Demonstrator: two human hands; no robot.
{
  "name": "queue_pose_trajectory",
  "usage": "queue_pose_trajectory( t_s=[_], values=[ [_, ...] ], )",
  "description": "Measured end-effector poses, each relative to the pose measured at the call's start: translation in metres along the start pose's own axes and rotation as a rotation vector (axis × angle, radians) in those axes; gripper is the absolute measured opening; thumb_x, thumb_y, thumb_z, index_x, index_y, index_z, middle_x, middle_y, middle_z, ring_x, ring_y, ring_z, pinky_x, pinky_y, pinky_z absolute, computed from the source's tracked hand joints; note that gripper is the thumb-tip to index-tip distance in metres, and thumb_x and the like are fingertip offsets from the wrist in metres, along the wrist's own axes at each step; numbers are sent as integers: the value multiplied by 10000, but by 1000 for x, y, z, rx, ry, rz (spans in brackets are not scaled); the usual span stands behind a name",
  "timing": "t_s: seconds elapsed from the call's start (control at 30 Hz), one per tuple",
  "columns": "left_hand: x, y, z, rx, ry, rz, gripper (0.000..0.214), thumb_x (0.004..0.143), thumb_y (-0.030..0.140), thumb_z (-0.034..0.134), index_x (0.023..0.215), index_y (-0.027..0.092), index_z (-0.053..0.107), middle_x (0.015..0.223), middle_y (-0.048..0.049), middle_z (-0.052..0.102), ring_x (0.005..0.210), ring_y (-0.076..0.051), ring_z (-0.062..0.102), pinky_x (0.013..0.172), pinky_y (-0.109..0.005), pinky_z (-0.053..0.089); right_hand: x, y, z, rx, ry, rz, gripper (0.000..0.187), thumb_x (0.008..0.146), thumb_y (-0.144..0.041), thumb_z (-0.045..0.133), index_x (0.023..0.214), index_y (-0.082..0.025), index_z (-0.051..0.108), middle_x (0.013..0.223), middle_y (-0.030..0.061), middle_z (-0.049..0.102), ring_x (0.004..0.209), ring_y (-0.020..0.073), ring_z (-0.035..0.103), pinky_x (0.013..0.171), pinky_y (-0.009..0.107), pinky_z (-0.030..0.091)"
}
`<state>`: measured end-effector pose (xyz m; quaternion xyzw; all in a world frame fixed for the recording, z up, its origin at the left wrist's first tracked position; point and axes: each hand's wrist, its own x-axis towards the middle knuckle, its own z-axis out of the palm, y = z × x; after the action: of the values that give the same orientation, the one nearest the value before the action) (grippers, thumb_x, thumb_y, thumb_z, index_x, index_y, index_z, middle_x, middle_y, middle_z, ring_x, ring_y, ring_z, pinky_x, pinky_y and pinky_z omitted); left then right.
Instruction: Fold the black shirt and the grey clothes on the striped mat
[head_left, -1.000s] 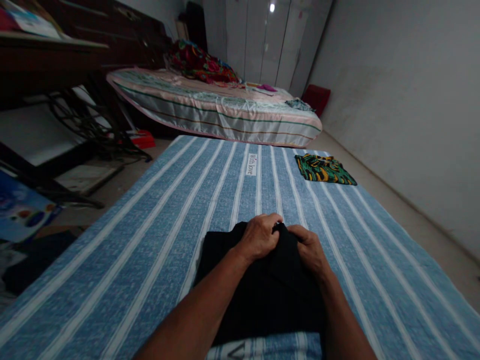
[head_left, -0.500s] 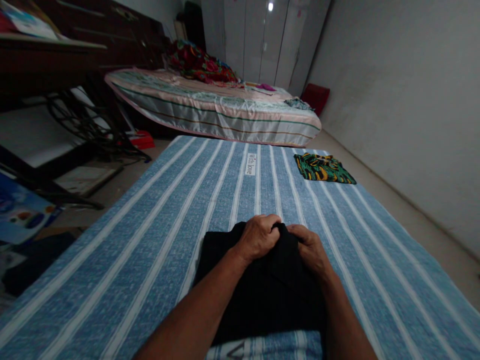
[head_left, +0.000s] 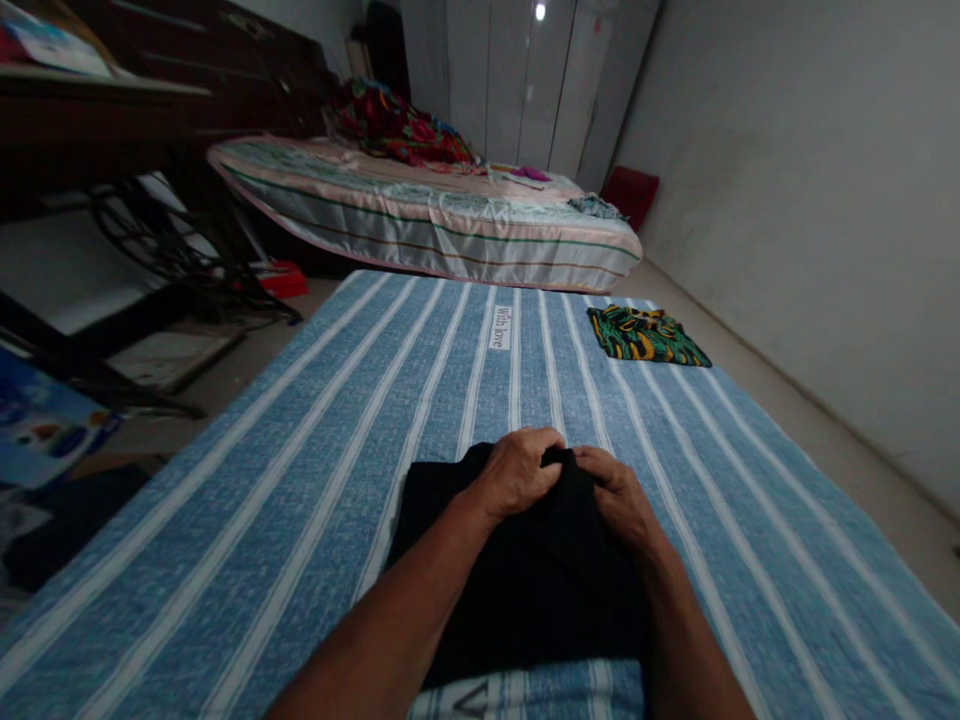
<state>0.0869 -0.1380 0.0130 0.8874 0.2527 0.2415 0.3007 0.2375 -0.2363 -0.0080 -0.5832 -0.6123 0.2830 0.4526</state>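
A black garment [head_left: 547, 590], partly folded, lies on the blue-and-white striped cloth [head_left: 300, 480] close in front of me; its exact kind cannot be made out. My left hand [head_left: 521, 468] is closed on the garment's far edge, around its middle. Just to the right, my right hand [head_left: 619, 495] grips the same edge, thumb and fingers pinching the fabric. A small gap of black cloth shows between the two hands. My forearms cover parts of the garment's left and right sides.
A folded green, yellow and black patterned cloth [head_left: 649, 336] lies at the far right of the striped surface. Beyond stands a bed [head_left: 450, 215] with a red floral blanket [head_left: 405, 125]. A dark table with an iron treadle stand [head_left: 161, 235] is at left, a wall [head_left: 810, 200] at right.
Both hands keep their hold on the black garment, with only a very slight shift of the fingers and fabric at its far edge.
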Motion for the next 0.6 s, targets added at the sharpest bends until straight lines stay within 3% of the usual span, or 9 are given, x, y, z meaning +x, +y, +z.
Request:
queue_pose_trajectory(
  t_s=[0.4, 0.6],
  values=[
    [1, -4, 5, 164, -15, 90, 118, 815, 155, 489, 824, 188, 602, 776, -22, 641, 800, -183, 592, 762, -283, 446, -1, 0, 2, 0, 8, -16, 231, 831, -229, 500, 919, -240, 714, 935, 30, 630, 901, 183, 563, 847, 309, 433],
    [0, 0, 2, 114, 29, 31, 128, 836, 162, 473, 807, 185, 595, 764, -19, 632, 783, -164, 599, 763, -260, 454, -2, -6, 3, 17, 22, 15, 228, 848, -245, 490, 933, -236, 702, 911, 27, 621, 885, 181, 558, 843, 304, 439]
  ],
)
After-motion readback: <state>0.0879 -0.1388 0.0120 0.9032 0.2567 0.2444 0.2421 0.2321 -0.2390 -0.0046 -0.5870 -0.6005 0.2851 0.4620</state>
